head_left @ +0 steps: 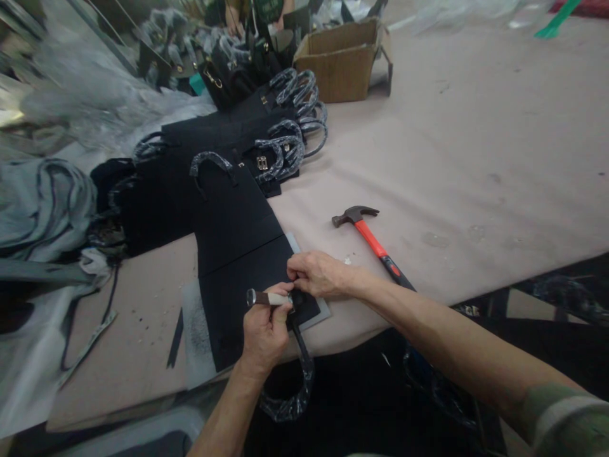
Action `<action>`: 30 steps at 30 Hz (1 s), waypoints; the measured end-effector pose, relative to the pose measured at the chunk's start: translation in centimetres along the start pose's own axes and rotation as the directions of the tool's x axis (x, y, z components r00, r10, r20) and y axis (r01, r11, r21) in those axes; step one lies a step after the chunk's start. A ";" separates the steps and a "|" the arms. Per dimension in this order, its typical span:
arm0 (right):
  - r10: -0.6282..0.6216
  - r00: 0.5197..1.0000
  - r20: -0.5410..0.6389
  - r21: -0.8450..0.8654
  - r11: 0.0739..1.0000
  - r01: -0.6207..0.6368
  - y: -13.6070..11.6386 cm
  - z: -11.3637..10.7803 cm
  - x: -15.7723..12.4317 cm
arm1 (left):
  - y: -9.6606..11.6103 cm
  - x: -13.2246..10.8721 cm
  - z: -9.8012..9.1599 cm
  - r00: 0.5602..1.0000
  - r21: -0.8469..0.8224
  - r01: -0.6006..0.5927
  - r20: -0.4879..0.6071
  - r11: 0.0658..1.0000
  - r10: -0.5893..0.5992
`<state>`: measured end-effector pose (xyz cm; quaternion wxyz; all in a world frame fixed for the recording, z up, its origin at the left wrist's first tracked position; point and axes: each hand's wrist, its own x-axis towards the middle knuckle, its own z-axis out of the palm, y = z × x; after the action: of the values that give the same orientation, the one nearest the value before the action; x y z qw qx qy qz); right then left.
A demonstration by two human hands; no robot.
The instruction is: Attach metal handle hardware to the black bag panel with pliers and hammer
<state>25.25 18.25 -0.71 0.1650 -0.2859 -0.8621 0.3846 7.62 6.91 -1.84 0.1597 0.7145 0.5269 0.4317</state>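
Observation:
My left hand [265, 336] is closed around a short chisel-like hand tool [272, 298] with a brown and cream handle and a metal cap; its working end is hidden by my fingers. Close beside it, my right hand [314, 273] pinches at the end of a black strap or panel edge, and what lies between the fingertips is hidden. Beneath both hands is a flat black bag panel [242, 266], partly on a pale board [197, 336]. A plastic-wrapped black handle [304, 381] hangs from the panel over the table edge.
A claw hammer [368, 235] with a red and black handle lies right of my hands. More black panels with wrapped handles [285, 149] are piled ahead. A cardboard box [340, 60] stands beyond, near another person's hand [233, 19]. A black strip [175, 339] lies left.

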 end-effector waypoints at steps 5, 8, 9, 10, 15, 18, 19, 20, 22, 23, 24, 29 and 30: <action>-0.016 0.997 -0.069 0.125 0.992 0.025 0.0 -0.3 -2.6 | -0.1 0.5 -0.1 0.994 -0.064 0.104 0.039 0.993 -0.101; -0.028 0.980 -0.195 0.001 1.000 0.029 -0.6 0.9 -5.6 | -0.1 0.5 -0.1 0.996 -0.063 0.081 0.031 0.995 -0.079; -0.036 0.977 -0.208 -0.049 0.998 0.026 -0.9 1.5 -6.6 | 0.0 0.5 0.0 0.998 -0.053 0.063 0.023 0.997 -0.062; -0.049 0.977 -0.205 -0.091 0.995 0.031 -1.3 2.1 -7.5 | 0.0 0.4 0.0 0.999 -0.043 0.047 0.015 0.998 -0.046; -0.055 0.988 -0.142 -0.194 0.981 0.027 -2.8 3.8 -9.1 | 0.1 0.3 0.0 1.000 -0.026 0.017 -0.008 1.000 -0.018; 0.000 0.996 -0.088 -0.215 0.976 -0.019 -3.4 3.5 -8.7 | 0.0 0.4 0.1 1.000 -0.032 0.020 -0.017 0.999 -0.020; 0.017 0.998 -0.066 -0.218 0.976 -0.031 -3.6 3.3 -8.5 | 0.0 0.4 0.1 1.000 -0.035 0.024 -0.019 0.999 -0.024; 0.031 0.998 -0.047 -0.219 0.975 -0.041 -3.7 3.1 -8.4 | -0.1 0.4 0.1 0.999 -0.038 0.028 -0.019 0.999 -0.029; 0.048 0.999 -0.022 -0.220 0.974 -0.052 -3.9 2.8 -8.3 | -0.1 0.3 0.2 0.999 -0.046 0.029 -0.023 0.999 -0.030; 0.055 0.998 -0.018 -0.223 0.973 -0.057 -3.9 2.8 -8.3 | -0.1 0.3 0.2 0.999 -0.048 0.027 -0.024 0.998 -0.028; 0.063 0.998 -0.017 -0.228 0.972 -0.066 -4.0 2.8 -8.3 | -0.1 0.3 0.2 0.999 -0.050 0.024 -0.025 0.998 -0.025; 0.114 0.993 -0.025 -0.277 0.954 -0.116 -4.7 3.2 -8.3 | -0.1 0.3 0.2 0.999 -0.075 0.036 -0.018 0.996 -0.038; 0.115 0.993 -0.027 -0.287 0.951 -0.118 -4.8 3.2 -8.3 | -0.1 0.3 0.3 0.999 -0.079 0.040 -0.019 0.996 -0.042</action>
<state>28.41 8.71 0.32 0.1031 -0.3592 -0.8896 0.2625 7.80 7.30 -1.89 0.1913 0.6922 0.5256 0.4561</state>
